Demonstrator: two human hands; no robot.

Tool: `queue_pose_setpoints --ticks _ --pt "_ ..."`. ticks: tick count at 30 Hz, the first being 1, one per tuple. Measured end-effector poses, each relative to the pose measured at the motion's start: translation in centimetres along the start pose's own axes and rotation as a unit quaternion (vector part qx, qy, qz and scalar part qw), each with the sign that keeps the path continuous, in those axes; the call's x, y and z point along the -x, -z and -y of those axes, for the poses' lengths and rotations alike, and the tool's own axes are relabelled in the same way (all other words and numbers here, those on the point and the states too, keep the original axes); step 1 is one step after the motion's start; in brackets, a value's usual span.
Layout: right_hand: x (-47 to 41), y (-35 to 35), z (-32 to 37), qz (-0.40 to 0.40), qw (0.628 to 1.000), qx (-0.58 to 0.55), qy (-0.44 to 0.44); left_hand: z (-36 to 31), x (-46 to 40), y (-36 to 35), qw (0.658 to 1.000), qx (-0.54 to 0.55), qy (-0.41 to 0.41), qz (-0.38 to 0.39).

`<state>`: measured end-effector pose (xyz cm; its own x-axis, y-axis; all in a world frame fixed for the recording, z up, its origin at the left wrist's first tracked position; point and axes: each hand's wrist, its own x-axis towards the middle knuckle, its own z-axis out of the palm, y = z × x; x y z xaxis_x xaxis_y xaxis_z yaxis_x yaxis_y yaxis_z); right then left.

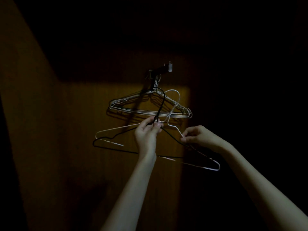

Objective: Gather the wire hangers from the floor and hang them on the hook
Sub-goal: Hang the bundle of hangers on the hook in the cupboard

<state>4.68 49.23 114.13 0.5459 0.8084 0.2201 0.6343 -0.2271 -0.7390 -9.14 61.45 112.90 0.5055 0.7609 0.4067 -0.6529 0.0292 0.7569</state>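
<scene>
2 hands: left hand (147,130), right hand (199,136). 2 loose hangers: white wire hanger (116,128), black wire hanger (115,148). Hung bunch (150,112) at 12 o'clock: count unclear. 1 hook rack (162,70).

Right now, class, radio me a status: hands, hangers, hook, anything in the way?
Left hand pinches both necks, black hanger and white hanger. Right hand pinches white shoulder wire. Both below hook. Hung bundle crowds it.

Very dim, one central light patch
</scene>
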Motion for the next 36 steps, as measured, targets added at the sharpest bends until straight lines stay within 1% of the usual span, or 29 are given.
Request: queue_pose_setpoints --ticks 3,5,8,12,17,23,26,30,36 --pt "-0.1 -0.4 -0.1 -0.104 0.993 -0.039 0.046 0.0 0.2 0.1 1.0 -0.009 -0.007 0.009" --pt "-0.1 -0.5 0.0 -0.152 0.985 -0.041 0.067 0.2 0.4 0.2 1.0 -0.015 -0.01 0.012" --pt "-0.2 -0.7 0.4 -0.204 0.973 -0.036 0.101 0.5 0.6 0.4 0.999 -0.024 -0.022 0.018" --pt "-0.4 -0.4 0.8 -0.272 0.954 -0.043 0.116 0.6 0.9 0.4 0.999 -0.023 -0.027 0.02" --pt "-1.5 0.4 0.9 -0.346 0.93 0.015 0.125 0.3 0.7 0.1 0.999 -0.012 -0.044 0.024" --pt "-3.4 1.3 1.8 -0.389 0.911 0.081 0.114 -0.3 -0.5 -0.5 0.998 -0.008 -0.059 0.028" --pt "-4.6 1.9 2.2 -0.397 0.907 0.087 0.108 -0.3 -1.5 -0.8 0.998 -0.007 -0.06 0.027" --pt "-6.5 2.5 2.4 -0.395 0.909 0.097 0.092 -0.1 -3.0 -1.1 0.998 -0.003 -0.058 0.022" --pt "-10.6 3.3 1.8 -0.371 0.922 0.078 0.083 0.3 -5.6 -1.8 0.998 0.013 -0.065 0.016"
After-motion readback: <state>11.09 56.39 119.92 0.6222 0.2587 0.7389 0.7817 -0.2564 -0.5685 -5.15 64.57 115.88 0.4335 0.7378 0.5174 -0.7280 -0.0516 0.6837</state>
